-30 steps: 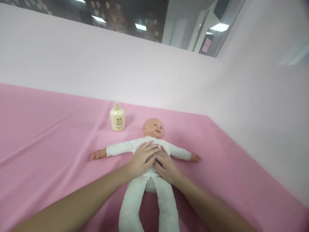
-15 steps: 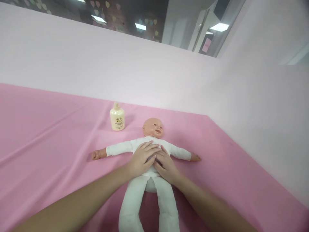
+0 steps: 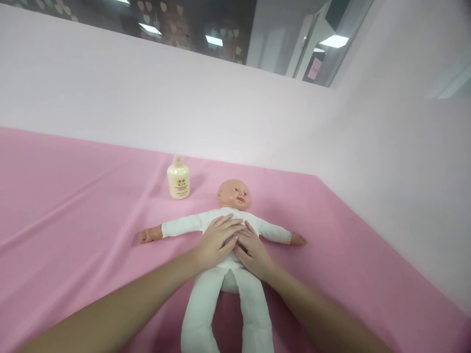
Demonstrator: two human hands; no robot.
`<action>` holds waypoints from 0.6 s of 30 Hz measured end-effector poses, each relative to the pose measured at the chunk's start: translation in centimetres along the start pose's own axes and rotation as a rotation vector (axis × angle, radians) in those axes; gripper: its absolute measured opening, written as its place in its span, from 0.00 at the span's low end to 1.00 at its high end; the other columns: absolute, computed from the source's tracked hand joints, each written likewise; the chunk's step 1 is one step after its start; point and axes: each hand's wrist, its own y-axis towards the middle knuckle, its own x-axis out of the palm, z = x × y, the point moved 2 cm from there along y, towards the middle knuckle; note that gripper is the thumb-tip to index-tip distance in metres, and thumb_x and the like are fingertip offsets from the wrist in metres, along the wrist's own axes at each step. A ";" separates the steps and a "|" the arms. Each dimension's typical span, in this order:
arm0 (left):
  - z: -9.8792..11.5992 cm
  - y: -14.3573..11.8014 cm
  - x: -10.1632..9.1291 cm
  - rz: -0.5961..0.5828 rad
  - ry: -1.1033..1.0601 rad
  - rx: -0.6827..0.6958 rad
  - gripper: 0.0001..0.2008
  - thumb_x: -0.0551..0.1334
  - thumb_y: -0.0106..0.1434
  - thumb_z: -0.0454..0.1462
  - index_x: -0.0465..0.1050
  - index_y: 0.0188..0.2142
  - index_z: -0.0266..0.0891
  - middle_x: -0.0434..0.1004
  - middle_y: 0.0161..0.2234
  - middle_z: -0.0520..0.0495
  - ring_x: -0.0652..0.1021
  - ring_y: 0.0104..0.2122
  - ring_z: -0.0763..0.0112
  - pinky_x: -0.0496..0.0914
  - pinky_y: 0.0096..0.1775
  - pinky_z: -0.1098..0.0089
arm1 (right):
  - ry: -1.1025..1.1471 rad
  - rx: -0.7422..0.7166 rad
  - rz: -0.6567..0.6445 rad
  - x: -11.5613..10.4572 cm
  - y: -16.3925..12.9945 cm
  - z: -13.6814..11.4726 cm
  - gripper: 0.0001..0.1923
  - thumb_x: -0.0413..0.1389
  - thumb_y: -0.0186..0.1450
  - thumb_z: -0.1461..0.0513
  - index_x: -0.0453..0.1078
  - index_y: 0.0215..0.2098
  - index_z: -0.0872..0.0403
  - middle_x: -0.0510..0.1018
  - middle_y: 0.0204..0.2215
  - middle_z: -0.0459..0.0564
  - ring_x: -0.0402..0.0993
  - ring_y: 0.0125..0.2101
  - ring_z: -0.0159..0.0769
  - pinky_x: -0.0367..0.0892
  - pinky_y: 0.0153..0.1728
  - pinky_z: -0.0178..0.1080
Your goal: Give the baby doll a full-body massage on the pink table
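A baby doll (image 3: pixel 231 289) with a white cloth body lies on its back, arms spread wide and head toward the wall. My left hand (image 3: pixel 219 240) rests flat on the left side of its chest and belly, fingers stretched out. On the other side lies my right hand (image 3: pixel 253 250), also flat with fingers extended. The fingertips of both hands meet over the middle of the chest, the left ones partly overlapping the right. Part of the doll's torso is hidden beneath my hands.
A cream-coloured pump bottle (image 3: pixel 178 181) with a dark printed label stands beyond the doll's outstretched arm, left of its head. Pink cloth (image 3: pixel 91 196) with some creases covers the table. A white wall (image 3: pixel 147 98) with a window (image 3: pixel 202 29) rises behind, and another wall borders the right.
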 end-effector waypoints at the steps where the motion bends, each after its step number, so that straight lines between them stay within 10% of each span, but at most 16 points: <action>1: 0.0 0.0 0.0 -0.005 -0.003 -0.002 0.22 0.51 0.77 0.38 0.73 0.65 0.46 0.72 0.68 0.47 0.65 0.72 0.54 0.60 0.71 0.42 | 0.003 -0.001 0.001 0.0 0.0 0.0 0.17 0.50 0.74 0.66 0.75 0.56 0.46 0.81 0.57 0.50 0.74 0.63 0.42 0.39 0.75 0.68; 18: 0.0 0.0 0.0 -0.019 0.011 -0.014 0.22 0.51 0.77 0.38 0.73 0.65 0.45 0.72 0.68 0.46 0.65 0.72 0.53 0.59 0.71 0.42 | 0.005 -0.001 -0.007 -0.1 0.0 0.0 0.17 0.50 0.75 0.65 0.75 0.56 0.47 0.81 0.58 0.51 0.73 0.63 0.42 0.37 0.75 0.68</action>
